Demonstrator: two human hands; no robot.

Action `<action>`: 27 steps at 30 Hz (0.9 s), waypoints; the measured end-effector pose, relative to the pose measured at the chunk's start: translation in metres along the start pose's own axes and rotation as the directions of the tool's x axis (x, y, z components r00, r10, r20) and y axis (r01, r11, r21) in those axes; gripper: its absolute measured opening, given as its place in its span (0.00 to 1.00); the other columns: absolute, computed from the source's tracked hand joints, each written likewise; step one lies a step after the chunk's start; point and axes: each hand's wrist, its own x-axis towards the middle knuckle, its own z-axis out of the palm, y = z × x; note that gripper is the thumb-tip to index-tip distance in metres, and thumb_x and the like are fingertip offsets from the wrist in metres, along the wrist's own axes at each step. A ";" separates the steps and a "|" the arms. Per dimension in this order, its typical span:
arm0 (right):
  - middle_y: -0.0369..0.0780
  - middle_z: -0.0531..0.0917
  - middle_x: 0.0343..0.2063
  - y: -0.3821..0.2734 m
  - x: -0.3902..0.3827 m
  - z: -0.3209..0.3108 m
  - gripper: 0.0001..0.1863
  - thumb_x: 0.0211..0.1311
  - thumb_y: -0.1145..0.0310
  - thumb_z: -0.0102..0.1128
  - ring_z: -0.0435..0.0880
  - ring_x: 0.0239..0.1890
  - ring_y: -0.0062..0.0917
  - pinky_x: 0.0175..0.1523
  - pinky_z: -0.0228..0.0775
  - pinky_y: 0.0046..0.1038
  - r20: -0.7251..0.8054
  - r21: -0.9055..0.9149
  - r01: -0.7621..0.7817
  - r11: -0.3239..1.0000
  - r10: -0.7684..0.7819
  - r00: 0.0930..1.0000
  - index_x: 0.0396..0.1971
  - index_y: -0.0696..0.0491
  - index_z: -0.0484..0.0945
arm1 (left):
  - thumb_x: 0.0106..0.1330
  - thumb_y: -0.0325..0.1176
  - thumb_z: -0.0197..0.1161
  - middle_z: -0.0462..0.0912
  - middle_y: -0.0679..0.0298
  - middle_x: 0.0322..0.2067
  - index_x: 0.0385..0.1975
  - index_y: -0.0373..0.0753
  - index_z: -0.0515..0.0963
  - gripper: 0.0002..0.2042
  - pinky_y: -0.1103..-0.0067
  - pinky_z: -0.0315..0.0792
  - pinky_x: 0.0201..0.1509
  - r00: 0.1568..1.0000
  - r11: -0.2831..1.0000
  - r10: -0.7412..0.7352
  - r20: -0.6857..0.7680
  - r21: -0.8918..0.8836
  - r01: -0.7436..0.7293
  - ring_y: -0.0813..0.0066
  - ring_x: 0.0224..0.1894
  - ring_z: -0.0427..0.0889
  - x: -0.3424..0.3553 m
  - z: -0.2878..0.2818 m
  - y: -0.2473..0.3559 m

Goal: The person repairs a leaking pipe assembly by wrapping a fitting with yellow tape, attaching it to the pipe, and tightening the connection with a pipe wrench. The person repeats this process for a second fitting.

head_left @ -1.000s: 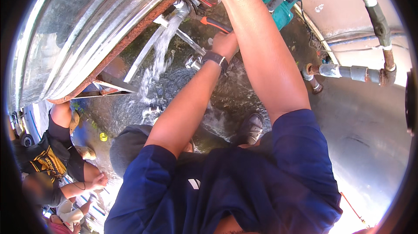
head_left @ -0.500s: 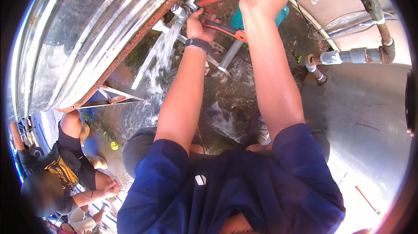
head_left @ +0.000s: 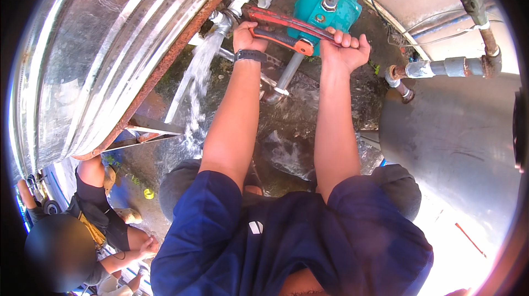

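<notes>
Red bar [head_left: 291,22] swung nearer; right fingers [head_left: 347,39] clutch it, left fingers [head_left: 246,25] black handle [head_left: 279,36]; teal pump [head_left: 309,5] behind.

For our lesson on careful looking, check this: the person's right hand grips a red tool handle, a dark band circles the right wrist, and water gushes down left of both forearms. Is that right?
Not quite: the dark band circles the left wrist, as the head view shows. The right hand does grip a red tool handle, and water gushes down left of both forearms.
</notes>
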 end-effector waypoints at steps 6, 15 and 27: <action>0.34 0.59 0.08 0.002 -0.001 0.007 0.23 0.63 0.55 0.47 0.61 0.14 0.28 0.34 0.61 0.36 -0.007 -0.030 0.020 0.999 -0.020 1.000 0.10 0.44 0.56 | 0.53 0.18 0.52 0.80 0.59 0.40 0.39 0.36 0.75 0.14 0.62 0.69 0.56 0.998 0.998 0.017 -0.064 0.061 -0.013 0.59 0.45 0.78 0.004 -0.001 -0.001; 0.33 0.56 0.09 0.015 -0.020 0.056 0.24 0.64 0.56 0.47 0.57 0.14 0.27 0.31 0.58 0.35 0.067 -0.220 0.100 0.970 -0.087 0.994 0.11 0.44 0.51 | 0.54 0.18 0.54 0.74 0.60 0.30 0.26 0.35 0.72 0.04 0.69 0.71 0.47 0.991 0.994 0.112 -0.077 0.013 -0.111 0.64 0.35 0.74 -0.002 0.004 -0.008; 0.34 0.58 0.09 0.024 -0.021 0.089 0.22 0.66 0.63 0.51 0.59 0.11 0.25 0.22 0.58 0.32 0.003 -0.306 0.134 0.943 -0.140 0.990 0.13 0.47 0.57 | 0.55 0.18 0.56 0.74 0.57 0.30 0.23 0.34 0.72 0.04 0.69 0.73 0.47 0.986 0.986 0.148 0.074 0.061 -0.152 0.62 0.35 0.75 0.031 -0.011 -0.010</action>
